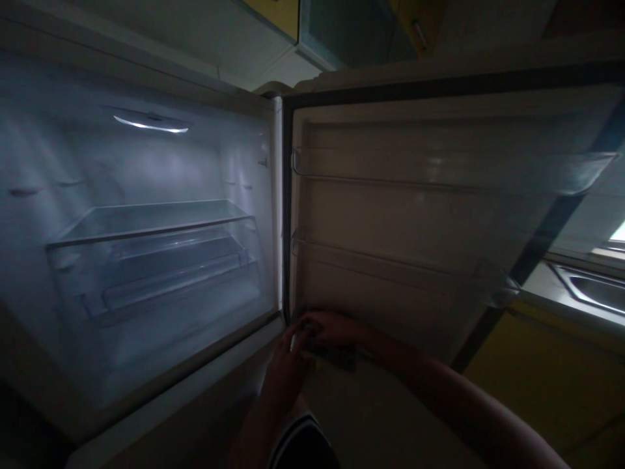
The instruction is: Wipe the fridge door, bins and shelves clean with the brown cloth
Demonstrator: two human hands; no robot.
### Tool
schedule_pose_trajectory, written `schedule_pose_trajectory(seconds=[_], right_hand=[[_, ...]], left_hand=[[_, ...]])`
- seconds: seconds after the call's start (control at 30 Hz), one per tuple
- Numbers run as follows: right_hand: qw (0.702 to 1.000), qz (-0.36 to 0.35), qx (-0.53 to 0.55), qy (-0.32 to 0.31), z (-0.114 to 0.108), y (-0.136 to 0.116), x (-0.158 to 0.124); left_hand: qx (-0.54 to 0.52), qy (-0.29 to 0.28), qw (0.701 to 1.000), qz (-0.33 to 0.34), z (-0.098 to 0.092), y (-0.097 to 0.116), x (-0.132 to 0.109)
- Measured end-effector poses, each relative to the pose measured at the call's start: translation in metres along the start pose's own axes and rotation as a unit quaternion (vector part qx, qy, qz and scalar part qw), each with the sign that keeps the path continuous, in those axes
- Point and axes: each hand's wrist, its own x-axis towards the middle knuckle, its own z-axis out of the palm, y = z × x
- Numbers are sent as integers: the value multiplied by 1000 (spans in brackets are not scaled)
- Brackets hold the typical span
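Observation:
An open refrigerator (161, 169) stands in front of me, its inside lit. Its door (390, 215) is swung out to the right. Both my hands are low down by the door's bottom hinge corner, close together. My left hand (288, 361) reaches up from below with its fingers bent at the corner. From the right comes my right hand (334, 329), its fingers curled and meeting those of the left. A small pale piece shows near the left fingers, too dim to name. Beneath the right hand is a dark flat shape (342, 358). What the fingers grip is hidden in shadow.
Inside the refrigerator are a glass shelf (161, 218) and a clear drawer (176, 280). Clear door racks (390, 185) run across the door. A sink (598, 290) and yellow cabinets (551, 365) stand at the right. Wall cabinets (346, 32) hang above.

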Motion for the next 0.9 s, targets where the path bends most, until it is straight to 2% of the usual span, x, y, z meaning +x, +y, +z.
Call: schedule_pose_trajectory(seconds=[0.07, 0.17, 0.23, 0.3, 0.37, 0.43, 0.47, 0.53, 0.63, 0.73, 0.8, 0.9], right_hand=[[1000, -13, -13, 2, 2, -11, 4], [996, 57, -69, -26, -8, -9, -26], [989, 112, -82, -53, -21, 2, -60], [985, 148, -44, -80, -34, 15, -91], [984, 161, 10, -81, -41, 24, -108], [986, 152, 36, -62, -38, 26, -104], [988, 142, 38, -55, -33, 24, -94], [992, 113, 37, -45, -20, 17, -63], [997, 59, 43, -22, -1, 2, -10], [998, 52, 32, -4, 6, -4, 19], [998, 60, 23, -26, 4, 1, 14], [994, 58, 28, -92, -7, 12, -27]], left_hand=[[-25, -33, 999, 15, -10, -1, -1], [-38, -54, 997, 34, -22, -10, 4], [-21, -34, 998, 48, -34, -14, 16], [2, 24, 997, 70, -58, -8, 39], [13, 116, 989, 93, -93, 9, 72], [24, 190, 975, 114, -131, 36, 108], [33, 207, 969, 132, -148, 50, 126], [54, 196, 964, 171, -170, 74, 156], [76, 131, 968, 199, -175, 90, 181], [76, 121, 971, 190, -167, 85, 186], [68, 133, 970, 189, -163, 80, 182], [60, 155, 968, 187, -155, 73, 167]])
